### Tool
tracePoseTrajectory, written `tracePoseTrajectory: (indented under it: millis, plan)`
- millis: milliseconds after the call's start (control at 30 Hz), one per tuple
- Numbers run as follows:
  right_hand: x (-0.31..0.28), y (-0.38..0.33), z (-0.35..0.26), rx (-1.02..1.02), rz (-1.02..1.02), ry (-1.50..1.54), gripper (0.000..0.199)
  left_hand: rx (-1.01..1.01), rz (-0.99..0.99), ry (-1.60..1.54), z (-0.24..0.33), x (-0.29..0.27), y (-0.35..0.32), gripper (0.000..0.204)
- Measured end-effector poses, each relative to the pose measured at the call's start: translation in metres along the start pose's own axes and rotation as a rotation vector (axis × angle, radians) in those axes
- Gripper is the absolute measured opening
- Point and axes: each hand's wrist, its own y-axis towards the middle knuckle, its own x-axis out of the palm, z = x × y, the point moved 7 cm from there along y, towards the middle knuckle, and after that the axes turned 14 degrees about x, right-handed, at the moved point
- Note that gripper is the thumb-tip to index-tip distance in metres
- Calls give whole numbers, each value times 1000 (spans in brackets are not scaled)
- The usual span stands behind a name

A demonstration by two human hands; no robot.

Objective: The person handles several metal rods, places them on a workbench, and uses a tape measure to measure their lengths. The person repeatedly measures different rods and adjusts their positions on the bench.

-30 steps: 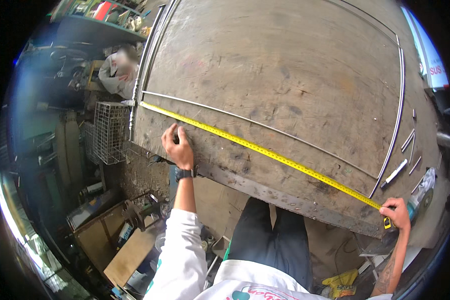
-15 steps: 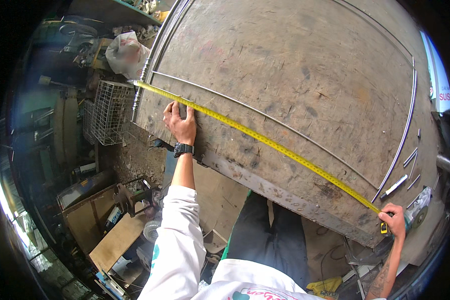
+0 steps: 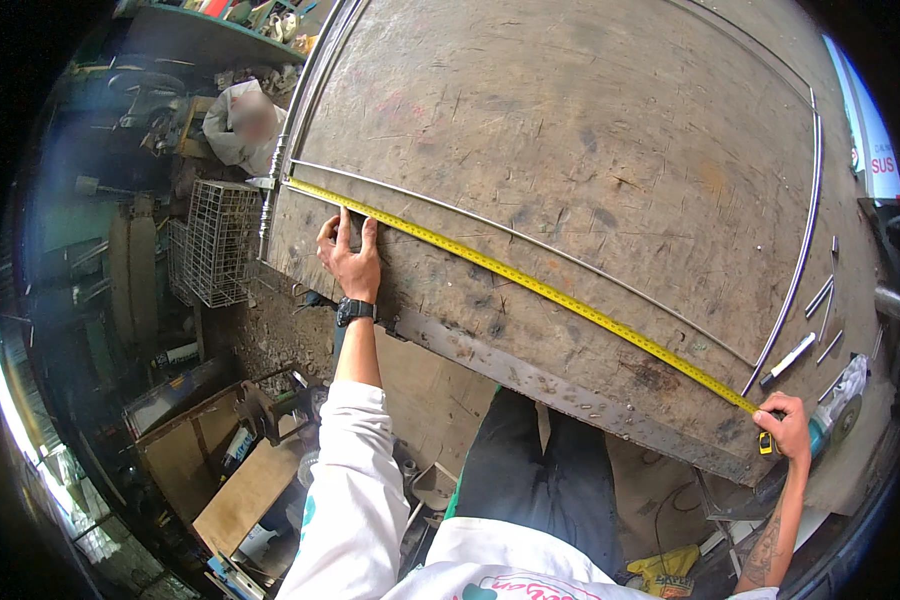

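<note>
A yellow tape measure point(image 3: 522, 277) stretches across the worn workbench point(image 3: 570, 130), from its left edge to the near right corner. My right hand point(image 3: 785, 425) is closed around its case, by the lower end of a curved metal rod point(image 3: 817, 190). My left hand point(image 3: 352, 268) rests on the bench near the tape's far end, fingers apart, fingertips at the lower edge of the blade; whether they press on it I cannot tell. Just above the tape, roughly alongside it, runs a thin straight metal rod point(image 3: 515, 232), part of a large frame lying on the bench.
Right of the frame lie a white marker point(image 3: 788, 360), several short metal offcuts point(image 3: 820, 298) and an angle grinder point(image 3: 842, 415). Beyond the bench's left edge stand a wire basket point(image 3: 218, 240) and a white sack point(image 3: 240, 125). Below are a wooden board point(image 3: 245, 500) and clutter.
The tape's free end has shifted inward from past the bench's left edge to beside the frame's left corner. My left hand lies slightly lower relative to the blade. The whole view has shifted a little.
</note>
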Motion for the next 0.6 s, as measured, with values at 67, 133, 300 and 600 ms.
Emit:
tracePoseTrajectory:
  millis: [67,133,300,600]
  plan:
    - [0,-1,2,10,15,-7,15,-14,-7,-50,-4,2,-1,60]
    - [1,-5,7,36,44,-6,15,-13,-16,-95,-1,7,1,60]
    - [0,-10,22,19,161,-201,21,166,-127,84,-18,21,10,53]
    - [-4,-13,9,-77,142,-97,19,29,-160,-175,-18,22,3,51]
